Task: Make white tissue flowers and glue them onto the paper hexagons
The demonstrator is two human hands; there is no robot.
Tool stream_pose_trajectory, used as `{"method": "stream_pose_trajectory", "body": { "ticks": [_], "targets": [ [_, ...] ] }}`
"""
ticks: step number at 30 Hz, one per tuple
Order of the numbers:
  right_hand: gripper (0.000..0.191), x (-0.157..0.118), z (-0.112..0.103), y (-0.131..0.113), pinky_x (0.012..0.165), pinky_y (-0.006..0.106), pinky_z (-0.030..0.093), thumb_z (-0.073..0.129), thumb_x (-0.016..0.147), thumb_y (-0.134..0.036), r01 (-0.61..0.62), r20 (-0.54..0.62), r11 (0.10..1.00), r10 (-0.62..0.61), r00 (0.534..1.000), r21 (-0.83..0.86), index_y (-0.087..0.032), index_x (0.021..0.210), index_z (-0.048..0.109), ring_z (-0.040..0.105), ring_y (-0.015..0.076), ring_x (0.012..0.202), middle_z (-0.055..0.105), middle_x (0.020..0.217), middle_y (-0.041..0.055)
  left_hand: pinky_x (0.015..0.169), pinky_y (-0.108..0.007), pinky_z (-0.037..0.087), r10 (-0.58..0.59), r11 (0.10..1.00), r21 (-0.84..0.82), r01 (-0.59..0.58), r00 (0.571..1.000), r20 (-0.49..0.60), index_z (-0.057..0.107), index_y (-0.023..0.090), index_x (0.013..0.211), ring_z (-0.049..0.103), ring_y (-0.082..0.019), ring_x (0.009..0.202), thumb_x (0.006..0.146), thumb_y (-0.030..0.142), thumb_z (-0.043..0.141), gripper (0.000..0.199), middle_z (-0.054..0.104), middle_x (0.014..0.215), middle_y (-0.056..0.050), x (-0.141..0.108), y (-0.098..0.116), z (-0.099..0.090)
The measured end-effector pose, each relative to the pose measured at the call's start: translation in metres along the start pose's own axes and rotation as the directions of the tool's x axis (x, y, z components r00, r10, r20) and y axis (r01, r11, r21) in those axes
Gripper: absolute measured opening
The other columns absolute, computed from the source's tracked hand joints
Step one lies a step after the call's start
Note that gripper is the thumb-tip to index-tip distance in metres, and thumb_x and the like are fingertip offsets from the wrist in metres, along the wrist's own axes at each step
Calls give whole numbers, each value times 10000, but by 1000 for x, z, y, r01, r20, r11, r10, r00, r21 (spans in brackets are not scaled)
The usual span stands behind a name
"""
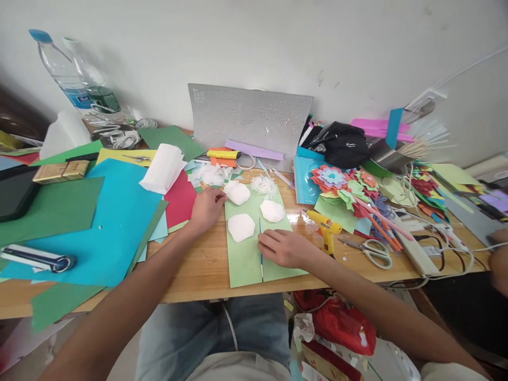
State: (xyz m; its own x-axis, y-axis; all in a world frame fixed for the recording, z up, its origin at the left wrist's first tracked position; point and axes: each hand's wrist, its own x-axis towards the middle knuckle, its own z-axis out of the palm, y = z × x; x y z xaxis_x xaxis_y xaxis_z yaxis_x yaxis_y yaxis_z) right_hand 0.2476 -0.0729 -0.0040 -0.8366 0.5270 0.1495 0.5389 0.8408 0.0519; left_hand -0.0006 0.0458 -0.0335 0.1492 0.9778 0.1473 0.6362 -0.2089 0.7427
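Observation:
A light green sheet (244,264) lies on the desk in front of me, with several white paper pieces on it. My left hand (208,208) pinches at the left edge of the upper-left white paper piece (237,193). Below that one is another white piece (241,228), and a third (272,211) sits to the right. A ruffled white paper clump (263,185) rests at the sheet's top. Over the sheet's right half, my right hand (283,247) lies with fingers stretched across a thin blue stick (261,267), possibly a brush; the fingers hide its middle.
To the right are a yellow glue gun (326,227), scissors (371,251) and paper flowers (331,178). Coloured sheets (127,211) and a stapler (37,259) cover the left. A grey cutting mat (250,116) leans on the wall. Part of another person's hand (499,259) shows far right.

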Motion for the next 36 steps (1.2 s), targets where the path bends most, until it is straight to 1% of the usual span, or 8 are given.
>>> {"method": "stream_pose_trajectory", "body": {
  "ticks": [2, 3, 7, 9, 10, 15, 30, 36],
  "targets": [
    [207, 0, -2, 2, 707, 321, 517, 472, 928, -157, -153, -120, 978, 171, 978, 143, -240, 950, 660, 643, 189, 866, 695, 952, 80, 702, -309, 456, 4, 1000, 15, -4, 1000, 8, 714, 179, 827, 589, -196, 764, 835, 257, 576, 158, 684, 896, -70, 2, -1, 2],
    [192, 3, -3, 2, 730, 337, 528, 485, 917, -181, -247, -194, 942, 292, 937, 227, -254, 942, 660, 650, 195, 870, 697, 933, 76, 699, -309, 455, 6, 1000, 21, -6, 1000, 4, 714, 180, 823, 590, -198, 766, 839, 255, 573, 161, 684, 891, -71, 2, -2, 2],
    [116, 40, -6, 1, 760, 363, 564, 528, 888, -274, -437, -364, 694, 692, 623, 572, -247, 877, 641, 665, 200, 807, 694, 857, 60, 693, -309, 452, 25, 998, 54, -24, 999, -21, 708, 179, 786, 590, -203, 760, 858, 249, 550, 188, 681, 883, -79, 5, -5, 3],
    [145, 65, -5, 3, 724, 334, 584, 530, 892, -327, -401, -316, 559, 788, 528, 726, -231, 882, 639, 681, 187, 767, 693, 854, 50, 701, -312, 455, 24, 997, 71, -23, 1000, -17, 708, 178, 773, 594, -210, 770, 861, 251, 547, 197, 681, 879, -84, 6, -7, 3],
    [158, 76, -3, 5, 716, 326, 589, 541, 886, -346, -380, -285, 512, 810, 513, 770, -224, 885, 641, 689, 185, 758, 698, 861, 49, 708, -315, 456, 21, 997, 77, -20, 1000, -13, 710, 176, 779, 598, -215, 778, 862, 253, 548, 198, 681, 882, -87, 6, -7, 3],
    [145, 103, 11, 15, 695, 309, 590, 567, 857, -334, -361, -277, 500, 810, 517, 788, -215, 864, 648, 702, 184, 719, 704, 844, 42, 704, -323, 456, -10, 994, 110, 9, 1000, 8, 722, 161, 817, 602, -226, 787, 870, 262, 553, 203, 680, 913, -109, 6, -5, 3],
    [151, 105, 35, 21, 735, 306, 595, 534, 867, -312, -390, -299, 547, 788, 538, 741, -227, 879, 658, 684, 172, 753, 705, 925, 45, 715, -322, 479, -41, 981, 190, 33, 999, 35, 713, 169, 825, 615, -239, 827, 879, 242, 535, 200, 679, 917, -115, 5, 3, 2],
    [144, 104, 39, 23, 731, 297, 582, 498, 880, -269, -396, -336, 627, 733, 592, 671, -230, 905, 635, 661, 170, 769, 684, 912, 47, 724, -322, 480, -48, 981, 191, 39, 998, 42, 722, 167, 846, 614, -237, 834, 867, 240, 546, 192, 677, 927, -115, 5, 4, 2]
  ]
}}
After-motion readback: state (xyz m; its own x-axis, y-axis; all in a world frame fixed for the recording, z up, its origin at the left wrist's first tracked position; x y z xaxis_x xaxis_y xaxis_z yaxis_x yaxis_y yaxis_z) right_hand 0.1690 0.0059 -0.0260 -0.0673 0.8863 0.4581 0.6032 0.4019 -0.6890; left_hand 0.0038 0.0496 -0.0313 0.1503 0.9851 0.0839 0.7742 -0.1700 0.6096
